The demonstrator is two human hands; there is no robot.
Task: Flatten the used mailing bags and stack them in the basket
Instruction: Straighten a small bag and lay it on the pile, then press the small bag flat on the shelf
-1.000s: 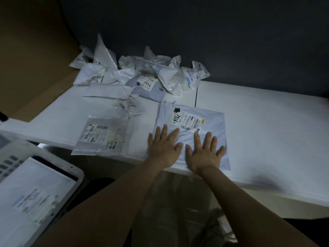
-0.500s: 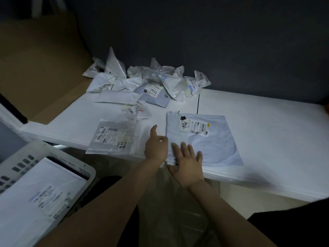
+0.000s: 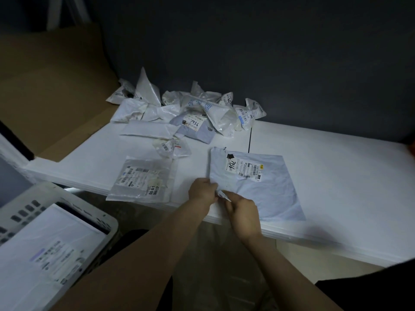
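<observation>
The single head view looks forward and down, close over the white table's (image 3: 325, 176) near edge.

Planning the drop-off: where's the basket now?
Head view, lower left: the basket sits below the table's near-left edge, nearest the clear bag, with a flat bag lying inside.

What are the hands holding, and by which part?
The left hand and right hand pinch the flat grey mailing bag by its near left corner.
</observation>
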